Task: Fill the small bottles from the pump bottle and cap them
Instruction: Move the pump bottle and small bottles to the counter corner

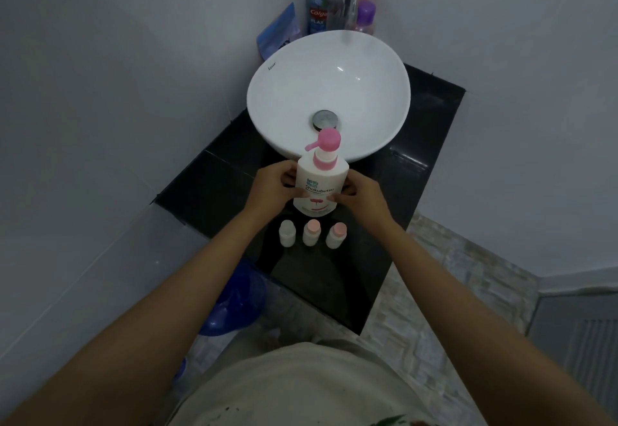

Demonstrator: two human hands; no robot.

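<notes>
Both grips, left hand [271, 188] and right hand [363, 196], clamp the upright pump bottle [319, 188]; three small bottles [311, 232] stand capped on the counter [207, 188], contents unseen.

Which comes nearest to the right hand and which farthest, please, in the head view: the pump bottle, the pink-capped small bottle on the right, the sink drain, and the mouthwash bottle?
1. Pump bottle: in the right hand grip.
2. Right pink-capped small bottle: just below the hand, on the counter.
3. Sink drain: inside the basin, beyond the pump.
4. Mouthwash bottle: behind the basin, at the wall.
</notes>
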